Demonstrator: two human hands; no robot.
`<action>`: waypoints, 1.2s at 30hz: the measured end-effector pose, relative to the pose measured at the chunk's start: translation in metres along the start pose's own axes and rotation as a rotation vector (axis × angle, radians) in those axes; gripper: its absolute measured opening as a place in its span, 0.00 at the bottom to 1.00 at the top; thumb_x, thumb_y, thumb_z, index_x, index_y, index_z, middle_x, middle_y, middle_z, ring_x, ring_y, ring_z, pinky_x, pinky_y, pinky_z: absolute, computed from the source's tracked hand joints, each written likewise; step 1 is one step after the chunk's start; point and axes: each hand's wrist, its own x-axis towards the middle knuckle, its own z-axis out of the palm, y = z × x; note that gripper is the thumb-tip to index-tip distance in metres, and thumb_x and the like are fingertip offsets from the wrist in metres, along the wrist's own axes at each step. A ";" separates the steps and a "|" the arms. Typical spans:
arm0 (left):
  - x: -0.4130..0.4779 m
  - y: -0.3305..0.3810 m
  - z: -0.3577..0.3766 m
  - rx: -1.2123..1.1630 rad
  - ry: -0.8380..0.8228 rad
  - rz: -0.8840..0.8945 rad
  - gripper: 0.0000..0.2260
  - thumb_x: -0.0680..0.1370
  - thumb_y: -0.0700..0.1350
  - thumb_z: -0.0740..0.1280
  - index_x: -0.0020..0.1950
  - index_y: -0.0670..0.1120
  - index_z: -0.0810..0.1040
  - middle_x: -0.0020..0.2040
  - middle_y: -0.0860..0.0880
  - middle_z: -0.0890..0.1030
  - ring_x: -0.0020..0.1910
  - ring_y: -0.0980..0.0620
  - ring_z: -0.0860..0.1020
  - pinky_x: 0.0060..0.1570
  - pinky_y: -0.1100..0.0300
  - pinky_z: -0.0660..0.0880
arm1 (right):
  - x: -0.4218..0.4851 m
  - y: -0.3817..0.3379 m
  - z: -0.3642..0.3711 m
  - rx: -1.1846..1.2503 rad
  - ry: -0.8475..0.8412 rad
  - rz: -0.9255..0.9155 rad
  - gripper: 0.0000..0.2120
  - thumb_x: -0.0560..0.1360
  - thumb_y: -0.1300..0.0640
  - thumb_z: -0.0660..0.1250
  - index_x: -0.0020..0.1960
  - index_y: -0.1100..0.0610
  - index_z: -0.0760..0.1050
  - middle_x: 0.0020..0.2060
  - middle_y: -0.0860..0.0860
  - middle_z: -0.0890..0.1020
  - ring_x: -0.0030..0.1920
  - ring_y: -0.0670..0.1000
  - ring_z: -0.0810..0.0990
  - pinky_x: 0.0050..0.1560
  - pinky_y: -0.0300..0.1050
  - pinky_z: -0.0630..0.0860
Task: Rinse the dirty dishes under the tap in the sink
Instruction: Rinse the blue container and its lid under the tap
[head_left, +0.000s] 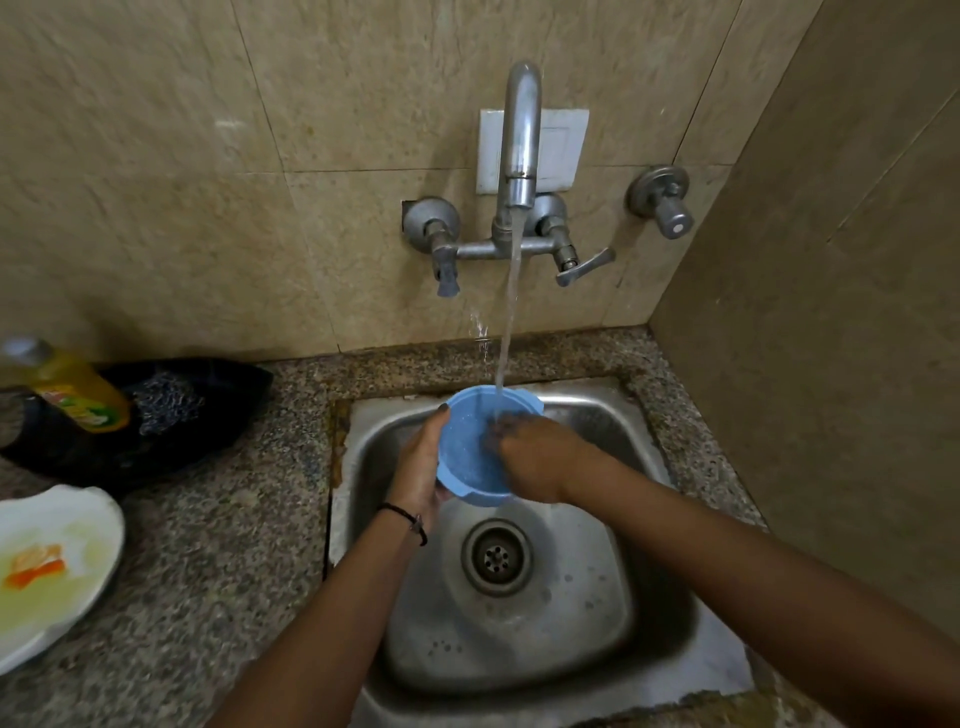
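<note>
Head view, single frame. Tap was running; the water stream fell into the far side of the blue bowl, which was held tilted above the sink, clear of the drain. The left hand gripped the bowl from outside, thumb on the rim and fingers wrapped round the wall. The right hand reached inside, fingers against the inner surface where the stream landed. Blur and water hid whether they lay flat or curled, so I could not tell. Judgement: the step was rubbing the bowl's inside under the flow. To do it well, the left hand should turn the bowl so every part of the wall passes under the stream, with the mouth tipped toward the drain so loosened residue runs out instead of pooling. The wet plastic probably handled slippery, so the left grip needed firmness. A soiled white plate, with orange scraps, waited on the bench at left, near a yellow soap bottle.
</note>
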 end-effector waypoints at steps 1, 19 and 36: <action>0.001 -0.001 0.003 -0.003 0.000 0.000 0.19 0.77 0.54 0.65 0.62 0.44 0.79 0.57 0.41 0.82 0.56 0.42 0.80 0.57 0.47 0.77 | 0.003 -0.003 0.003 0.037 0.029 -0.058 0.21 0.76 0.54 0.62 0.68 0.56 0.69 0.64 0.57 0.75 0.65 0.57 0.71 0.64 0.52 0.69; 0.001 -0.013 0.011 -0.120 0.008 0.068 0.18 0.83 0.39 0.51 0.72 0.39 0.64 0.69 0.34 0.71 0.69 0.42 0.70 0.66 0.58 0.65 | 0.012 -0.080 -0.006 0.856 0.199 0.312 0.22 0.82 0.55 0.47 0.73 0.65 0.57 0.58 0.64 0.77 0.58 0.62 0.76 0.60 0.53 0.72; 0.022 0.008 -0.008 -0.233 -0.284 -0.122 0.14 0.80 0.49 0.60 0.62 0.52 0.80 0.58 0.43 0.82 0.53 0.45 0.82 0.55 0.51 0.77 | -0.054 -0.039 -0.024 0.216 0.254 0.077 0.11 0.79 0.57 0.60 0.60 0.51 0.76 0.56 0.50 0.79 0.60 0.53 0.72 0.68 0.57 0.62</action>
